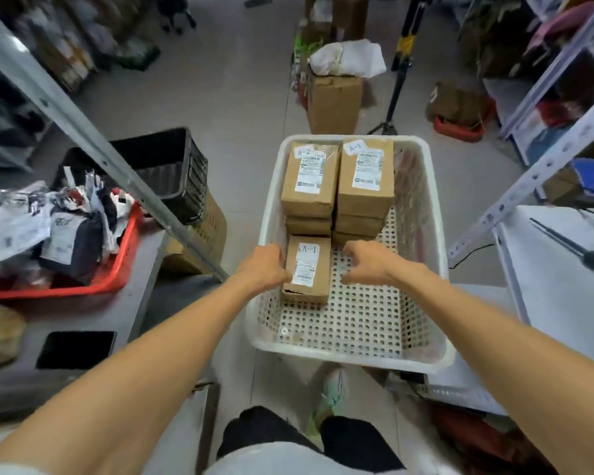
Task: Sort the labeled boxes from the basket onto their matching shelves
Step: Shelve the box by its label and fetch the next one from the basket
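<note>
Nearest the viewer, two bare forearms reach into the white perforated plastic basket [426,353], which sits between a grey metal shelf upright [83,121] on the left and a white metal shelf upright [535,180] on the right. The left hand [263,265] lies against the left side of the small brown cardboard box labelled A-1 [309,269], which rests flat on the basket floor at near left. Its fingers curl down over that edge and are hidden, so a completed grip cannot be confirmed. The right hand [369,262] hovers just right of the same box, apart from it, with its fingers [352,250] loosely curled and holding nothing. Farther in, against the far wall, stand two stacks of similar boxes. The left stack is topped by a box labelled A-2 [311,180], the right by a second box labelled A-1 [366,176]. Risks, as judged: a one-sided lift may let the near box tilt and drop back. Its near left corner looks dented, so squeezing there could tear it. The similar handwritten labels invite a misread and a wrong shelf.
</note>
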A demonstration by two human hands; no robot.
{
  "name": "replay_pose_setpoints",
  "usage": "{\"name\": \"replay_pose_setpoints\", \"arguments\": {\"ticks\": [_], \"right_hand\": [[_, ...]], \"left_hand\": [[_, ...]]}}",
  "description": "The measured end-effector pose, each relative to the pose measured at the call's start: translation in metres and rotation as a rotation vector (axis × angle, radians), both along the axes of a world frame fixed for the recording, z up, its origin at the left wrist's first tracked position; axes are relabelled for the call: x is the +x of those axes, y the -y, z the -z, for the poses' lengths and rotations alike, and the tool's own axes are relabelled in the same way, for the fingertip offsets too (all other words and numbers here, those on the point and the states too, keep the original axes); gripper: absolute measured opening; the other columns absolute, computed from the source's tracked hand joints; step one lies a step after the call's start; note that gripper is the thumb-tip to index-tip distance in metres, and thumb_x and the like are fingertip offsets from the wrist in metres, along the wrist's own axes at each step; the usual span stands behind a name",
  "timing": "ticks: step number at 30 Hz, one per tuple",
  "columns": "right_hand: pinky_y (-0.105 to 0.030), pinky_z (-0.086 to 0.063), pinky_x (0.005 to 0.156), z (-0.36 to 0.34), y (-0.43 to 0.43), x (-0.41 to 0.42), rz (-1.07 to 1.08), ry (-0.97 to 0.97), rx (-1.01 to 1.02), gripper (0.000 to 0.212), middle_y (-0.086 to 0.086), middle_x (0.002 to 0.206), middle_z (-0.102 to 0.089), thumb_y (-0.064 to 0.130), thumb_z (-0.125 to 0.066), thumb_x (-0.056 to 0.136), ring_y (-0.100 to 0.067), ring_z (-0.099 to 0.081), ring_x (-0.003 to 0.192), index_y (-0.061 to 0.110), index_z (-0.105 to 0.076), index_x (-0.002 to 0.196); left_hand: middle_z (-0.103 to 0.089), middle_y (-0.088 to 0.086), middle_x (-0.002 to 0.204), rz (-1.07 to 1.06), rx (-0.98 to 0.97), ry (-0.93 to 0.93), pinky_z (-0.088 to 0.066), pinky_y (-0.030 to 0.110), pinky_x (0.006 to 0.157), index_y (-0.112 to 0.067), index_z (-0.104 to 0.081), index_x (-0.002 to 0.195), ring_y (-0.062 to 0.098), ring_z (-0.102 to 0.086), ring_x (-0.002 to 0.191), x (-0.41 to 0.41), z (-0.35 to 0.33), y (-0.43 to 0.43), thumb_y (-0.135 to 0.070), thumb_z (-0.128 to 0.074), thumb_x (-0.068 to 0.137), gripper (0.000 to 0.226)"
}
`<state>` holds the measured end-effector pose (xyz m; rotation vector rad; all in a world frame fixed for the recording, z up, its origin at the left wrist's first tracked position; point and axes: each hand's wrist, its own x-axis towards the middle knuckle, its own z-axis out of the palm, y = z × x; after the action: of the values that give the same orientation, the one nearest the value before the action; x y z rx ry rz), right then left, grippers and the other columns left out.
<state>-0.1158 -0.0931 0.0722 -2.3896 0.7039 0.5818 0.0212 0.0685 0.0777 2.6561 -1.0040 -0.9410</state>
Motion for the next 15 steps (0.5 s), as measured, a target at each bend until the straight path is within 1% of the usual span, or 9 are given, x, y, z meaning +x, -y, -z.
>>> {"name": "replay_pose_setpoints", "arguments": {"ticks": [2,3,4,6,8,12,15], "right_hand": [[-0.029,-0.044,0.076,0.02,0.007,0.002,0.023,-0.01,0.051,0.057,-0.01,0.126,-0.058,0.032,-0.069,0.08,-0.026,-0.056,0.105,0.011,-0.049,0.13],[-0.028,-0.042,0.079,0.031,0.01,0.001,0.04,-0.011,0.077,0.061,-0.01,0.131,-0.056,0.031,-0.069,0.081,-0.027,-0.056,0.112,0.01,-0.047,0.134],[-0.028,-0.043,0.082,0.042,0.011,0.0,0.057,-0.018,0.098,0.064,-0.01,0.135,-0.054,0.031,-0.069,0.081,-0.027,-0.054,0.117,0.009,-0.045,0.136],[-0.031,-0.046,0.089,0.064,0.015,-0.002,0.077,-0.061,0.12,0.066,-0.012,0.138,-0.051,0.029,-0.069,0.082,-0.027,-0.052,0.121,0.007,-0.043,0.138],[-0.031,-0.046,0.088,0.088,0.019,-0.002,0.114,-0.107,0.155,0.065,-0.013,0.139,-0.05,0.028,-0.07,0.082,-0.027,-0.052,0.121,0.007,-0.043,0.137],[-0.03,-0.046,0.087,0.138,0.023,0.006,0.192,-0.141,0.228,0.062,-0.013,0.135,-0.052,0.027,-0.072,0.082,-0.026,-0.054,0.115,0.007,-0.045,0.134],[-0.028,-0.047,0.08,0.176,0.021,0.021,0.185,-0.186,0.265,0.06,-0.013,0.131,-0.055,0.027,-0.072,0.083,-0.024,-0.057,0.106,0.007,-0.046,0.133]], "left_hand": [[-0.056,0.003,0.091,-0.003,0.018,-0.014,-0.037,0.024,0.056,-0.016,-0.055,0.095,0.018,-0.053,0.078,0.002,0.018,0.009,-0.02,-0.069,0.08,0.02],[-0.058,0.003,0.095,-0.009,0.022,-0.024,-0.038,0.023,0.058,-0.014,-0.057,0.101,0.018,-0.055,0.082,0.004,0.028,0.014,-0.02,-0.069,0.081,0.024],[-0.06,0.003,0.101,-0.022,0.024,-0.035,-0.041,0.024,0.063,-0.012,-0.058,0.108,0.018,-0.057,0.088,0.006,0.037,0.019,-0.021,-0.069,0.081,0.03],[-0.063,0.005,0.111,-0.047,0.03,-0.039,-0.048,0.032,0.077,-0.01,-0.058,0.118,0.022,-0.06,0.099,0.011,0.057,0.03,-0.024,-0.07,0.081,0.041],[-0.062,0.007,0.116,-0.062,0.058,-0.052,-0.05,0.036,0.086,-0.011,-0.056,0.121,0.026,-0.059,0.104,0.014,0.079,0.039,-0.027,-0.07,0.081,0.046],[-0.059,0.01,0.121,-0.104,0.063,-0.125,-0.048,0.034,0.084,-0.011,-0.05,0.126,0.028,-0.058,0.106,0.02,0.131,0.055,-0.026,-0.07,0.079,0.052],[-0.055,0.012,0.128,-0.117,0.072,-0.148,-0.045,0.033,0.089,-0.009,-0.044,0.133,0.029,-0.053,0.114,0.024,0.173,0.061,-0.023,-0.071,0.08,0.061]]}}
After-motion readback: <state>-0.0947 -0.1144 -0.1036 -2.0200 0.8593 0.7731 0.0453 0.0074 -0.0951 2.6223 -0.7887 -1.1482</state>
